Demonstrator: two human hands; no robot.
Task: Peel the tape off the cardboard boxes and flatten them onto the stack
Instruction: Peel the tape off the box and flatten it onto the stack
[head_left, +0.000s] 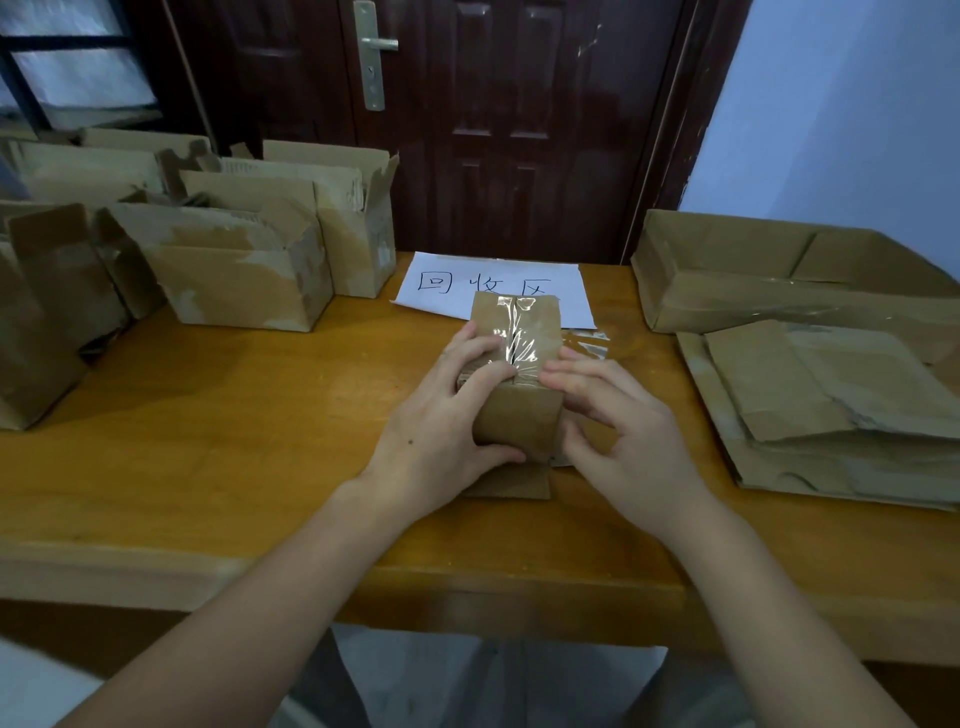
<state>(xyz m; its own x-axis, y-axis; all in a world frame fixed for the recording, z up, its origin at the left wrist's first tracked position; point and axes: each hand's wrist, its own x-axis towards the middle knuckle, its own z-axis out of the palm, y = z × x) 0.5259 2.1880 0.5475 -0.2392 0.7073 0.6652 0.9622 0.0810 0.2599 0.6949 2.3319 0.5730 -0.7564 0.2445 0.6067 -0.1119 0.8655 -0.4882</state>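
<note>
The small cardboard box (517, 374) stands in the middle of the bench (234, 415), and I see clear tape (514, 332) running along its top seam, wrinkled and partly split near the front edge. My left hand (441, 426) grips the box from its 9 o'clock side, thumb under the front face and fingers curled over the top. My right hand (618, 415) is at the 3 o'clock side with the fingertips (558, 379) on the tape end at the front edge; whether this grip already pinches the tape I cannot tell. A loose piece of clear film (589, 340) lies just beside the box at 2 o'clock. I judge the step in hand is the peeling, not yet the flattening. The next move calls for catching the tape edge firmly and pulling along the seam while the left hand keeps the box steady. At 12 o'clock lies a white paper sign (498, 283), at 3 o'clock the stack of flattened boxes (831, 400), and at 10 o'clock more open boxes (234, 270) wait.
</note>
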